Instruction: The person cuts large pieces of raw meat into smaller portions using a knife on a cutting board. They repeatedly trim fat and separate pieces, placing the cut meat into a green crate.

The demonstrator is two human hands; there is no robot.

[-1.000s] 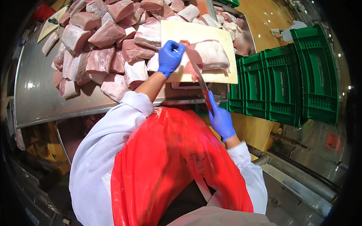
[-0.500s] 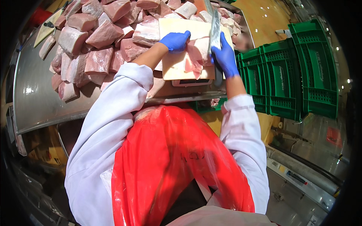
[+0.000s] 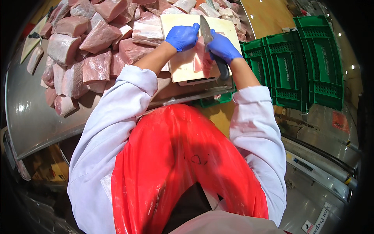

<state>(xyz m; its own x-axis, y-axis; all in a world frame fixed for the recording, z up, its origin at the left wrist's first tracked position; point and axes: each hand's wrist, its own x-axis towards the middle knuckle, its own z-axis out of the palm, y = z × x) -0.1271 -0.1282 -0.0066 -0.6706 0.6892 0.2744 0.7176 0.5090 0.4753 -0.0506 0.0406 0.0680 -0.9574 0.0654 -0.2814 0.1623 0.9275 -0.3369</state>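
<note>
On a pale cutting board (image 3: 181, 70) lies a pink piece of raw meat (image 3: 201, 60), partly covered by my hands. My left hand (image 3: 182, 38), in a blue glove, has its fingers curled at the meat's left edge, with the thumb toward the far side. A knife (image 3: 206, 34) with a broad steel blade and dark handle is in the grip of my right hand (image 3: 224, 47), also gloved in blue. Its blade points away from me and lies over the meat's right part, close to my left fingers.
Many chunks of raw meat (image 3: 97, 66) are heaped left of and behind the board on a steel table (image 3: 29, 113). Green crates (image 3: 286, 70) stand at the right. Another knife and a narrow board (image 3: 35, 43) lie at the far left.
The knife has swung left over the meat, its tip now nearer my left hand. My right hand has shifted left and slightly down, while the left keeps its place at the meat.
</note>
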